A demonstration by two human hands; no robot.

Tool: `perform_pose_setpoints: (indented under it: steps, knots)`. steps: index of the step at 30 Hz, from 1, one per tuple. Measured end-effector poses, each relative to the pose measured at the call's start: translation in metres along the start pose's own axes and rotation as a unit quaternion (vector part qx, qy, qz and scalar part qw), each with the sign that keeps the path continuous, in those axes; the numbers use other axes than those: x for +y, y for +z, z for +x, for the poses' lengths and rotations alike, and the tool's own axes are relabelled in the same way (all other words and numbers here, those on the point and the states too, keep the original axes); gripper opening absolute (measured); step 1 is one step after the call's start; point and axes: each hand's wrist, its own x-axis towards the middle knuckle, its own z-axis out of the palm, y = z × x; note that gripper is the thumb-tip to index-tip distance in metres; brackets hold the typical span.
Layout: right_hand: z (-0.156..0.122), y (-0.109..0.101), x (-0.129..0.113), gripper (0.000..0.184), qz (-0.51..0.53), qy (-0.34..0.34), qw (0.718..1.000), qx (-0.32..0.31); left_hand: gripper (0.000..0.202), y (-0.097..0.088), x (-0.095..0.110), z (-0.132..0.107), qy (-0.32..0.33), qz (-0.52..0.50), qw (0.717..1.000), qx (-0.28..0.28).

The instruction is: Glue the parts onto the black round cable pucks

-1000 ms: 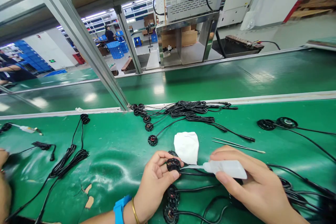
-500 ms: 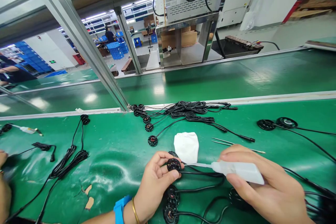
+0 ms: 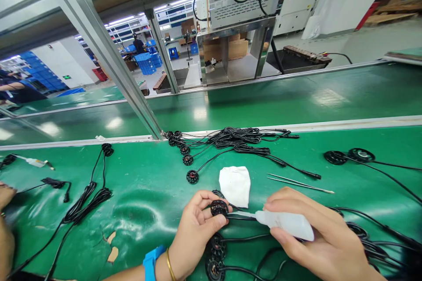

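Between the thumb and fingers of my left hand point(image 3: 194, 230) is a round black cable part point(image 3: 219, 207), tilted, with its cord running right. My right hand point(image 3: 316, 228) grips a white squeeze bottle point(image 3: 286, 224) with a thin nozzle. The nozzle's tip is at the right side of the round part; whether it touches, I cannot tell. Just below my left hand lie more round black parts point(image 3: 216, 268) with cords. A folded white cloth point(image 3: 234, 185) lies beyond the held part. Tweezers point(image 3: 300, 183) rest beyond my right hand.
Coiled black cables point(image 3: 235, 137) with round ends lie along the back of the green mat point(image 3: 148, 175). Two larger round parts point(image 3: 335, 157) are at the right. A metal post point(image 3: 108, 52) rises at the back left. Another person's hand point(image 3: 5, 195) shows at the left edge.
My right hand has moved left with the squeeze bottle, bringing the nozzle closer along the round part. My left hand has stayed almost still, holding the same part.
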Motion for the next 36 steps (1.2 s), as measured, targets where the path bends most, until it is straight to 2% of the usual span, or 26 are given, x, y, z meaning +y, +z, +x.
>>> perform_pose_setpoints:
  steps: [3, 6, 8, 10, 12, 14, 20, 26, 28, 30, 33, 36]
  knots:
    - [0.001, -0.005, -0.002, 0.015, -0.017, 0.020, 0.999, 0.025, 0.032, 0.000, 0.000, -0.001, -0.004, 0.005, 1.000, 0.003]
    - [-0.002, -0.011, 0.003, 0.008, -0.055, 0.139, 0.986, 0.073, 0.033, 0.001, 0.000, -0.001, -0.007, 0.008, 1.000, 0.010]
    - [-0.003, -0.014, 0.012, 0.019, -0.068, 0.259, 0.959, 0.088, 0.034, 0.002, 0.001, -0.001, -0.009, 0.010, 1.000, 0.013]
    - [-0.003, -0.015, 0.024, 0.034, -0.051, 0.357, 0.929, 0.077, 0.035, 0.002, 0.002, 0.000, -0.011, 0.012, 1.000, 0.012]
    - [-0.002, -0.013, 0.036, 0.047, -0.023, 0.412, 0.910, 0.049, 0.035, 0.002, 0.002, 0.000, -0.011, 0.013, 1.000, 0.005]
    - [-0.003, -0.009, 0.046, 0.051, -0.032, 0.423, 0.906, 0.012, 0.035, 0.002, 0.002, 0.000, -0.013, 0.014, 1.000, -0.002]
    - [-0.009, 0.005, 0.060, 0.033, -0.146, 0.341, 0.924, -0.097, 0.033, 0.000, 0.001, -0.002, -0.012, 0.019, 1.000, -0.015]
    - [-0.017, 0.011, 0.069, 0.024, -0.260, 0.269, 0.918, -0.129, 0.032, -0.001, -0.001, -0.003, -0.014, 0.010, 0.999, -0.027]
    - [-0.017, 0.010, 0.067, 0.025, -0.286, 0.242, 0.920, -0.117, 0.032, -0.001, -0.001, -0.002, -0.012, 0.006, 1.000, -0.027]
    - [-0.015, 0.010, 0.059, 0.027, -0.291, 0.194, 0.934, -0.070, 0.032, 0.000, 0.000, -0.002, -0.013, 0.004, 1.000, -0.023]
    - [-0.007, 0.014, 0.034, 0.017, -0.206, 0.092, 0.974, 0.011, 0.034, 0.000, 0.001, -0.003, -0.021, -0.005, 1.000, -0.022]
    - [-0.004, 0.026, 0.007, 0.013, -0.106, -0.010, 0.994, -0.006, 0.034, 0.000, 0.001, -0.003, -0.017, -0.019, 0.999, -0.036]
